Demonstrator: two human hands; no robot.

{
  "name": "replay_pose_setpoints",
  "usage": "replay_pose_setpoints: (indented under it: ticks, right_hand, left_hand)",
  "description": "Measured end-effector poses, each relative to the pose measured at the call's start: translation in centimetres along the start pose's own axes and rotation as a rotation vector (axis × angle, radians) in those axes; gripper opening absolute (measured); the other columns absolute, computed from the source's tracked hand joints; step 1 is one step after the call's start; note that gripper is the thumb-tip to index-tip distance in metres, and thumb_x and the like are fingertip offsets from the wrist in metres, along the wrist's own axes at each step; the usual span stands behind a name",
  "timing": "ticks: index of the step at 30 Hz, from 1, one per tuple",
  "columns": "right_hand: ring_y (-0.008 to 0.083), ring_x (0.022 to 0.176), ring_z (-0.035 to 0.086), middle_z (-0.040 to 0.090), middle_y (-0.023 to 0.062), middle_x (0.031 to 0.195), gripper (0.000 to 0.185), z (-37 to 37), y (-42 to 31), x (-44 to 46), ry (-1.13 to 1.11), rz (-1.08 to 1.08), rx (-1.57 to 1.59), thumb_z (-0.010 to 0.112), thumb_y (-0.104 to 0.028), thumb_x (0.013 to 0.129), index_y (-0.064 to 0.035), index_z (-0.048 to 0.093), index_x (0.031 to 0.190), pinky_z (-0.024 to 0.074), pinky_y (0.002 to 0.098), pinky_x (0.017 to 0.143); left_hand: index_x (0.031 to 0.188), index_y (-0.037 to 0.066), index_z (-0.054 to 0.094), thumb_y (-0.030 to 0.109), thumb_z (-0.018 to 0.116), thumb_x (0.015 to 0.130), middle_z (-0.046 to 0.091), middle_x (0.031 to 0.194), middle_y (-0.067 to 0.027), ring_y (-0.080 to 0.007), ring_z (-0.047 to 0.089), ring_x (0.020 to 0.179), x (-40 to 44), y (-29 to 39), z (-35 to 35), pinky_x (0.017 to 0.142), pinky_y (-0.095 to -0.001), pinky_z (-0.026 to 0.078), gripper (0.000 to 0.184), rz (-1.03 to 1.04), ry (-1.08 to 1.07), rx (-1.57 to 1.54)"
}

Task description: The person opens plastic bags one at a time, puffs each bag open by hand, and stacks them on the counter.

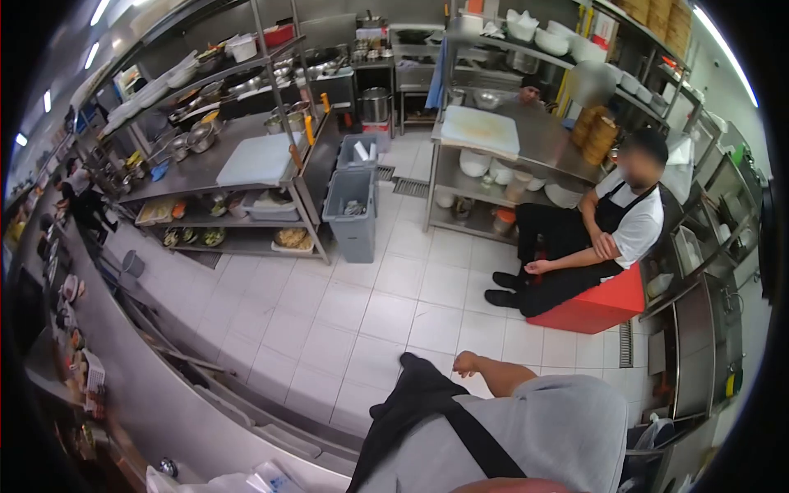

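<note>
Your black apron (407,403) lay just to the left of the fingers of your right hand (467,363), which looked loosely curled (too small to tell whether they closed fully or gripped anything); your left hand's fingers could not be told. Ahead of those right fingers spread the white floor tiles (374,316). To their right, well apart, a person (633,209) sat on a red box (596,308). Farther off, ahead and left of them, stood a grey bin (351,214), then a steel table (185,182) bearing a white board (259,160).
</note>
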State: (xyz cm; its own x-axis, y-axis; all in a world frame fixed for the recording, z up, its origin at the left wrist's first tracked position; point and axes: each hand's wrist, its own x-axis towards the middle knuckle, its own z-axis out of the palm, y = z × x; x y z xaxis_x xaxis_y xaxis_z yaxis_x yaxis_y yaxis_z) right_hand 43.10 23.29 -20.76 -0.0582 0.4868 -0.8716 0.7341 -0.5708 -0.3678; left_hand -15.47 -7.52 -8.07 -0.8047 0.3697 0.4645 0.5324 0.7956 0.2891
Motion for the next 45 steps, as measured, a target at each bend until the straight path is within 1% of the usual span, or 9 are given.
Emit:
replay_pose_setpoints:
  ticks: [10, 13, 14, 16, 19, 21, 29, 38, 45]
  right_hand:
    - [0.0178, 0.067, 0.069, 0.071, 0.0093, 0.084, 0.025, -2.1, -1.5, 5.3, -0.125, -0.057, -0.041, 0.067, -0.027, 0.087, -0.0046, 0.071, 0.098, 0.0574, 0.0396, 0.059]
    - [0.0159, 0.064, 0.065, 0.07, 0.0101, 0.081, 0.027, -6.6, -4.6, 7.1, 0.3, -0.301, -0.048, 0.073, -0.016, 0.077, -0.0042, 0.072, 0.101, 0.054, 0.0365, 0.057]
    - [0.0152, 0.069, 0.063, 0.068, 0.0082, 0.085, 0.05, -9.1, -5.8, 8.6, 0.617, -0.564, 0.414, 0.07, -0.008, 0.079, -0.0048, 0.061, 0.128, 0.0531, 0.0317, 0.063]
    - [0.0133, 0.079, 0.06, 0.063, 0.0073, 0.103, 0.088, -20.1, -15.9, -4.6, 0.785, -1.034, 0.979, 0.054, 0.004, 0.09, -0.0116, 0.006, 0.162, 0.0522, 0.0277, 0.067]
    - [0.0161, 0.091, 0.065, 0.061, 0.0155, 0.124, 0.085, -31.1, -24.4, -24.4, 1.073, -1.442, 0.904, 0.061, 0.0, 0.096, -0.0081, 0.007, 0.161, 0.0544, 0.0272, 0.08]
    - [0.013, 0.09, 0.063, 0.065, 0.0153, 0.119, 0.061, -34.8, -25.0, -29.9, 0.962, -1.593, 0.742, 0.06, -0.003, 0.098, -0.0007, 0.034, 0.153, 0.0533, 0.0264, 0.08]
    - [0.01, 0.083, 0.062, 0.065, 0.004, 0.091, 0.036, -23.7, -17.5, -20.9, 0.402, -1.211, 0.705, 0.061, -0.004, 0.098, 0.0025, 0.056, 0.133, 0.054, 0.0265, 0.074]
    - [0.01, 0.084, 0.062, 0.067, 0.0086, 0.096, 0.051, -18.2, -14.0, -28.7, 0.257, -1.195, 0.634, 0.063, -0.001, 0.095, 0.0008, 0.047, 0.144, 0.0556, 0.0271, 0.076]
    - [0.0094, 0.084, 0.061, 0.067, 0.0094, 0.098, 0.063, -20.2, -16.2, -32.5, 0.284, -1.317, 0.625, 0.063, -0.001, 0.095, -0.0025, 0.036, 0.152, 0.055, 0.027, 0.076]
  left_hand:
    - [0.138, -0.008, 0.049, 0.025, 0.046, 0.103, 0.045, 0.149, -0.0266, -0.0387, 0.048, 0.134, -2.6, -0.6, -4.9, 0.107, -0.0486, 0.041, 0.048, 0.097, 0.023, -0.111]
    - [0.142, -0.01, 0.045, 0.016, 0.043, 0.103, 0.046, 0.149, -0.0265, -0.0379, 0.046, 0.136, -5.1, -0.9, -3.9, 0.113, -0.0449, 0.036, 0.047, -0.195, -0.19, -0.387]
    - [0.142, -0.011, 0.045, 0.006, 0.039, 0.099, 0.047, 0.147, -0.0265, -0.0373, 0.045, 0.137, -5.4, 4.9, -7.4, 0.115, -0.0429, 0.033, 0.047, -0.145, -0.205, -0.337]
    - [0.141, -0.008, 0.048, -0.008, 0.037, 0.081, 0.051, 0.144, -0.0252, -0.0382, 0.047, 0.135, -5.2, 5.5, -7.8, 0.115, -0.0431, 0.033, 0.062, -0.098, -0.17, -0.362]
    - [0.14, -0.007, 0.048, -0.006, 0.052, 0.071, 0.059, 0.128, -0.0247, -0.0358, 0.057, 0.123, -0.6, 6.7, -10.7, 0.106, -0.0367, 0.042, 0.069, -0.158, -0.517, -0.033]
    - [0.127, -0.007, 0.056, 0.008, 0.067, 0.078, 0.058, 0.117, -0.0248, -0.0378, 0.057, 0.111, 1.1, 5.2, -9.5, 0.102, -0.0435, 0.042, 0.053, 0.098, -0.321, -0.259]
    - [0.088, 0.002, 0.062, 0.035, 0.069, 0.089, 0.059, 0.111, -0.0194, -0.0409, 0.056, 0.102, 3.2, 6.6, -6.8, 0.095, -0.0501, 0.042, 0.033, -0.267, -0.267, 0.071]
    - [0.147, 0.012, 0.048, 0.043, 0.055, 0.095, 0.044, 0.15, -0.0189, -0.0351, 0.039, 0.141, 0.0, 9.6, -6.2, 0.115, -0.0525, 0.029, 0.061, -0.237, -0.103, 0.34]
    - [0.148, 0.018, 0.046, 0.046, 0.052, 0.096, 0.038, 0.154, -0.0173, -0.0334, 0.034, 0.143, 0.7, 8.9, -5.3, 0.115, -0.0573, 0.026, 0.06, -0.294, -0.12, 0.343]
